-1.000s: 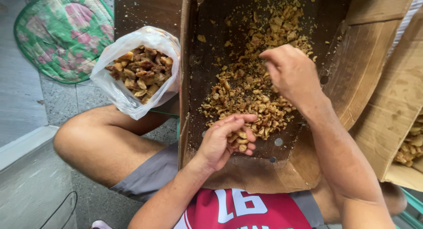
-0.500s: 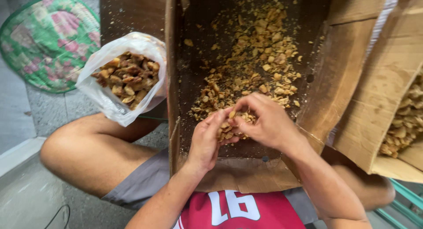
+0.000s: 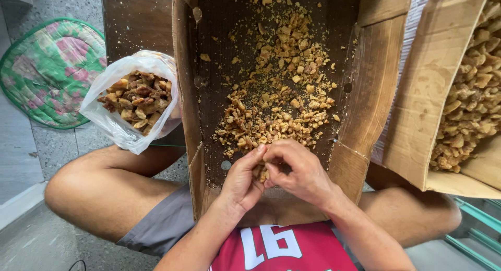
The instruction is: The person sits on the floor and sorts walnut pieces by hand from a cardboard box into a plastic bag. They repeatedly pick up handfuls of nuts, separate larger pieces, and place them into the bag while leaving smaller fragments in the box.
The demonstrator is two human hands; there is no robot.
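Note:
An open cardboard box (image 3: pixel 360 119) lies on my lap, its dark bottom strewn with small tan nut pieces (image 3: pixel 282 99). My left hand (image 3: pixel 242 179) and my right hand (image 3: pixel 300 172) meet at the near end of the pile, fingertips pressed together over a few pieces. The left hand cups some pieces; the right hand's fingers pinch at them. What lies between the palms is hidden.
A clear plastic bag (image 3: pixel 133 101) of larger brown chunks stands left of the box. A second cardboard box (image 3: pixel 417 119) with tan pieces sits at the right. A green and pink floral mat (image 3: pixel 49 70) lies on the grey floor at far left.
My right hand came down from the upper pile to join the left hand at the near end of the box. The left hand stayed at the near end.

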